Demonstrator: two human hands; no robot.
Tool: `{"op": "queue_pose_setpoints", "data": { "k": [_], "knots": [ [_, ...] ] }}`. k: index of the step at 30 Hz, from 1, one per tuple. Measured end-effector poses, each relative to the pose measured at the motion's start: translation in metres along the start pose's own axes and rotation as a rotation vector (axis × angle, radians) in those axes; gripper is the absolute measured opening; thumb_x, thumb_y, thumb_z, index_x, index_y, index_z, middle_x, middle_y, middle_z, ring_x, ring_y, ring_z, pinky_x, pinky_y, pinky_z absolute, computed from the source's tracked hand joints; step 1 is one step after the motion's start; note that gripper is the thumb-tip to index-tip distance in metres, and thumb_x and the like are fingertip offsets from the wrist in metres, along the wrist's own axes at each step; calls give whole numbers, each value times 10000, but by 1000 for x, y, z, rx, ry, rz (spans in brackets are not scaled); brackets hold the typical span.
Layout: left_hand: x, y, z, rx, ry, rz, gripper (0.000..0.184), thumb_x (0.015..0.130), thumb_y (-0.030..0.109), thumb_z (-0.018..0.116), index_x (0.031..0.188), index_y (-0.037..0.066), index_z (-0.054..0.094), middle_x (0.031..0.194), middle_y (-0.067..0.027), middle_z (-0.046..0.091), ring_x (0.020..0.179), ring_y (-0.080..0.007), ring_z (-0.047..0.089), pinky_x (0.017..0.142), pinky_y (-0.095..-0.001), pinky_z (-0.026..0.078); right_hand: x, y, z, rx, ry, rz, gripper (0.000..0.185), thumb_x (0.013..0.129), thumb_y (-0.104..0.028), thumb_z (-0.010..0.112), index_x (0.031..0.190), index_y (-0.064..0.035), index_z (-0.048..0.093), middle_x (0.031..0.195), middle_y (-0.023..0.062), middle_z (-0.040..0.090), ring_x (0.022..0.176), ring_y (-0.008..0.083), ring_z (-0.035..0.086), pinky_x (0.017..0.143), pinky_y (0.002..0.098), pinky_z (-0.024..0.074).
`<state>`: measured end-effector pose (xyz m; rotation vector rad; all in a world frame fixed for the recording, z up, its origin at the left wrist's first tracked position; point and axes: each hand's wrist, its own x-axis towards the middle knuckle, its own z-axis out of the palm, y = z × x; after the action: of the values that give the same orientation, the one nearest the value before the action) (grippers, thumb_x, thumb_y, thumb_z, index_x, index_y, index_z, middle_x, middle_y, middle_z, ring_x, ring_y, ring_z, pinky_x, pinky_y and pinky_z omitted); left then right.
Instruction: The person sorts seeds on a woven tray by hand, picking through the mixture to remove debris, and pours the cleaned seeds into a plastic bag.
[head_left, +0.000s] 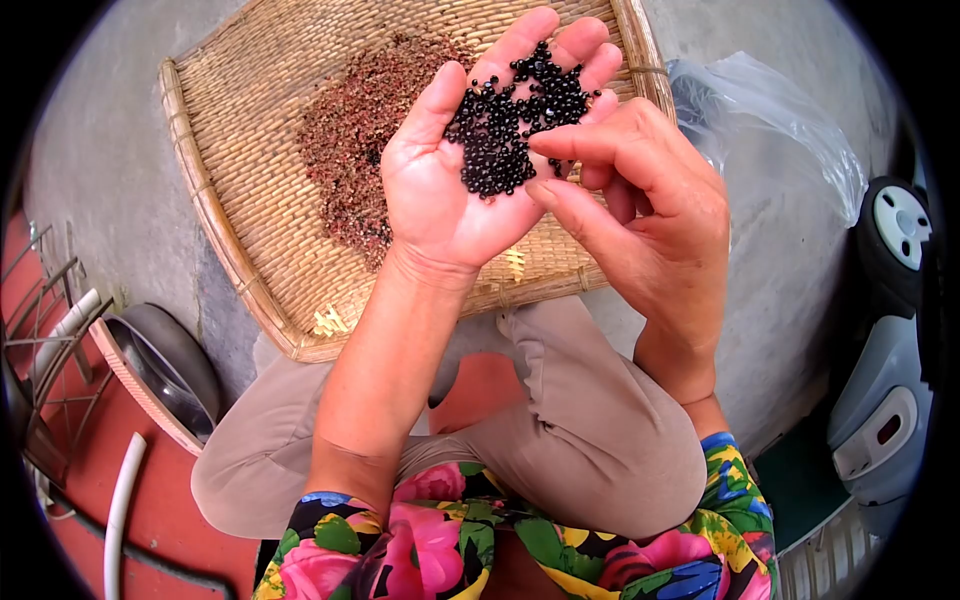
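Observation:
My left hand point(440, 190) is palm up with its fingers spread, holding a pile of small shiny black seeds point(495, 135). Over the right side of that pile is my right hand point(650, 185), its thumb and index finger nearly together at the seeds; whether anything is between the tips is too small to tell. Both hands are above a woven bamboo tray point(240, 130) with a raised rim. On the tray, left of my left hand, lies a heap of reddish-brown husks point(350, 140) with a few dark specks in it.
The tray's near edge is by my bent knees. A clear plastic bag point(775, 125) lies right of it. At the far right is a grey wheeled object point(880, 400). On the left are a dark round pan point(165, 360), a white pipe point(122, 510) and a metal rack point(50, 330).

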<state>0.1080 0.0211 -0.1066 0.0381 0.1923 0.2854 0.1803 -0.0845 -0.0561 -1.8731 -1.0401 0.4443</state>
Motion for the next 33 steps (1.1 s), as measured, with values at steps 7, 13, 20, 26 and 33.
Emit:
{"op": "queue_pose_setpoints", "data": {
  "k": [7, 13, 20, 26, 33],
  "knots": [
    [3, 2, 27, -39, 276, -3, 603, 899, 351, 445, 1381, 6, 335, 1426, -200, 328, 1360, -333, 240, 1130, -462, 175, -2, 1, 3, -91, 102, -65, 221, 715, 74, 687, 907, -33, 696, 678, 7, 526, 614, 95, 459, 503, 218, 324],
    [3, 2, 27, -26, 277, -18, 605, 901, 353, 437, 1389, 14, 324, 1431, -195, 325, 1362, -330, 237, 1128, -464, 176, 0, 5, 4, -25, 118, -78, 209, 712, 74, 693, 892, -32, 695, 673, 22, 517, 596, 97, 447, 497, 215, 317],
    [4, -2, 17, -15, 268, -17, 613, 907, 367, 422, 1391, 4, 315, 1431, -202, 321, 1368, -336, 219, 1132, -466, 158, 1, 1, 10, -92, 137, -116, 223, 662, 54, 732, 860, -40, 690, 662, 23, 519, 566, 99, 439, 479, 216, 316],
    [2, -4, -4, 36, -41, -9, 630, 911, 362, 413, 1408, 1, 271, 1438, -208, 304, 1373, -334, 207, 1140, -458, 125, 3, 9, 19, -121, 138, -148, 188, 672, 64, 714, 825, -36, 672, 672, 13, 522, 559, 87, 446, 472, 204, 320],
    [7, 4, 11, -77, 215, 32, 565, 922, 302, 401, 1377, -22, 315, 1429, -211, 316, 1368, -327, 227, 1138, -448, 166, -5, 1, -7, -67, 193, 61, 48, 757, 15, 659, 786, -18, 638, 671, -7, 490, 560, 60, 403, 471, 204, 287]
  ]
}}
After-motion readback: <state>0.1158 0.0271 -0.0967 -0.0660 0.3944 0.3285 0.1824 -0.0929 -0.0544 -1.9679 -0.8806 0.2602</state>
